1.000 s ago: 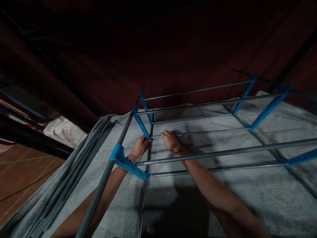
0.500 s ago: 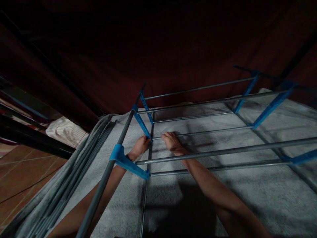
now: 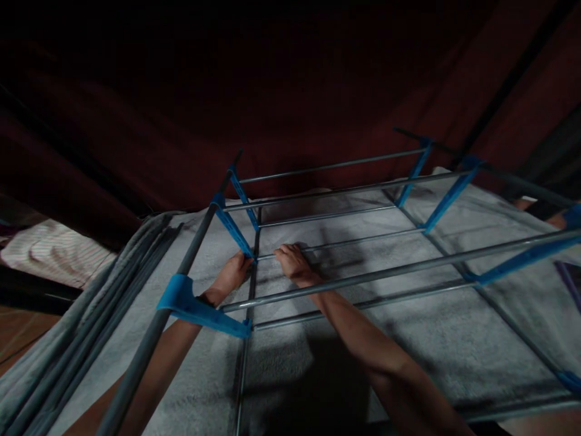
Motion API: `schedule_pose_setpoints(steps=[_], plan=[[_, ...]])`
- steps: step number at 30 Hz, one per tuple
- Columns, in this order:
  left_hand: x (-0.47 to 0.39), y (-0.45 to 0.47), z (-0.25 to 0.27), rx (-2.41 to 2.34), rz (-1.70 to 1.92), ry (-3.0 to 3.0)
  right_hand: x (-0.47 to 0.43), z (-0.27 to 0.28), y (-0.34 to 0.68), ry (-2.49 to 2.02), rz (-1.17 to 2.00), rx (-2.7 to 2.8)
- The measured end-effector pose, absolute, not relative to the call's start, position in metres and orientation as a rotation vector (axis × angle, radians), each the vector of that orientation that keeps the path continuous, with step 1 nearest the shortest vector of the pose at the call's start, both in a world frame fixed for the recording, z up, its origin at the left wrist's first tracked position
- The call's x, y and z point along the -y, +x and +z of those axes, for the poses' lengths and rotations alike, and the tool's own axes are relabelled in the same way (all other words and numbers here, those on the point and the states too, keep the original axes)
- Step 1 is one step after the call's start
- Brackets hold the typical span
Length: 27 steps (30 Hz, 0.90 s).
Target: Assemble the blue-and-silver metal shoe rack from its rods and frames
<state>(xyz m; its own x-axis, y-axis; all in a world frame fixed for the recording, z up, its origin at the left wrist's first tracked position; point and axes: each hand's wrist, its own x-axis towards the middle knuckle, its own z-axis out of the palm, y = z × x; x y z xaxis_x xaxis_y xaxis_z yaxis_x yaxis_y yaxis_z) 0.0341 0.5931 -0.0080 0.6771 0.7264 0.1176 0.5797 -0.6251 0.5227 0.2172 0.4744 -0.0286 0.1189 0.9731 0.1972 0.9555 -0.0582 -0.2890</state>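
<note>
A frame of grey metal tubes joined by blue plastic brackets lies over a pale blanket. My left hand (image 3: pixel 232 274) is closed round the lower end of a blue bracket (image 3: pixel 235 229), where it meets a long tube along the left side. Just to the right, my right hand (image 3: pixel 293 261) wraps round a thin crossbar (image 3: pixel 358 242) that runs into that same joint. Both forearms pass beneath or behind the nearer raised tube (image 3: pixel 363 278). A larger blue bracket (image 3: pixel 200 310) sits closer to me, across my left forearm.
Several loose grey tubes (image 3: pixel 97 309) lie side by side on the left of the pale blanket (image 3: pixel 281 375). A dark red curtain (image 3: pixel 290 121) hangs behind. Striped cloth (image 3: pixel 49 248) is at far left. At the right edge, part of what looks like another person's hand (image 3: pixel 559 221) shows near a bracket.
The view has swung to the right, so the frame and my hands appear further left. More of the frame's right end shows. Both hands keep their grips on the same joint and crossbar.
</note>
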Motion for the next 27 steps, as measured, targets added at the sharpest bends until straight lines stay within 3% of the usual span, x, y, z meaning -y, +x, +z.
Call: schedule_pose_setpoints(steps=[27], plan=[[-0.593,0.035,-0.005,-1.037,0.388,2.500,-0.475,-0.024,0.220,-2.016,0.022,2.012]])
